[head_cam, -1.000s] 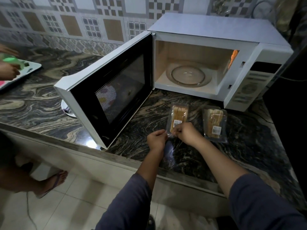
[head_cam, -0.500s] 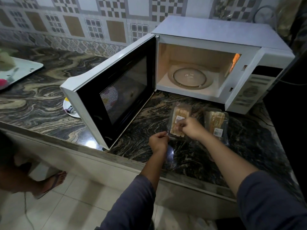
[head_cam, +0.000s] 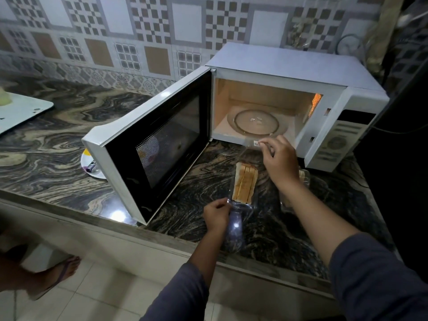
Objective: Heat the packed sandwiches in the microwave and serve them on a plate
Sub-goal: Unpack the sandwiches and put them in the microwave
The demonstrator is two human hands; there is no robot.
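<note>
One sandwich pack [head_cam: 245, 184] now open.

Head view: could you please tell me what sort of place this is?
Most likely a home kitchen: an open microwave stands on a marbled stone counter against a patterned tiled wall, and a sandwich pack lies in front of it.

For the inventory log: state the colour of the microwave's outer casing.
The microwave casing is white, seen best in the head view.
</note>
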